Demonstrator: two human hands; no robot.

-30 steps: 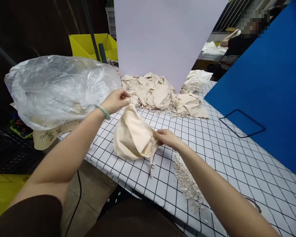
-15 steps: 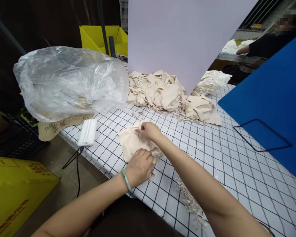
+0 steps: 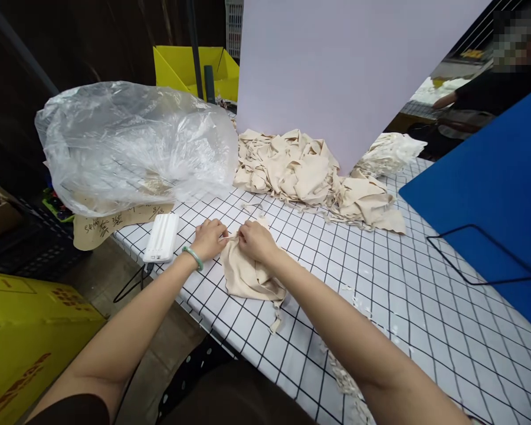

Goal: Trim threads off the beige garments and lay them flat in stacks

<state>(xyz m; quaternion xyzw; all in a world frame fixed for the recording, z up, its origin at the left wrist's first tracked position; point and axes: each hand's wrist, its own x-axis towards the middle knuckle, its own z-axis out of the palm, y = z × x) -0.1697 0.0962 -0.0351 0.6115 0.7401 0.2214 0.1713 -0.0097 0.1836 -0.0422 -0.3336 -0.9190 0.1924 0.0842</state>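
A crumpled piece of beige fabric (image 3: 250,276) lies on the checked tablecloth (image 3: 310,248) in front of me, with a narrow loose strip trailing from its near edge. My left hand (image 3: 209,239), with a green bangle (image 3: 193,258) at the wrist, pinches a thin edge strip at the fabric's far left corner. Close beside it, my right hand (image 3: 255,241) is closed on the fabric's far edge. A short stretch of the strip shows between both hands. The right fingertips are partly hidden.
A heap of beige fabric pieces (image 3: 292,168) lies against a pale panel (image 3: 336,71). Left are a clear plastic bag (image 3: 133,147) and a white power bank (image 3: 161,237) with a cable. Thin scraps (image 3: 347,378) lie near my right forearm. A blue board (image 3: 491,206) stands right; a person (image 3: 473,100) is behind.
My left hand has moved from the fabric's near side up and left to its far corner, now pinching the strip. My right hand has shifted slightly; the fabric has turned.
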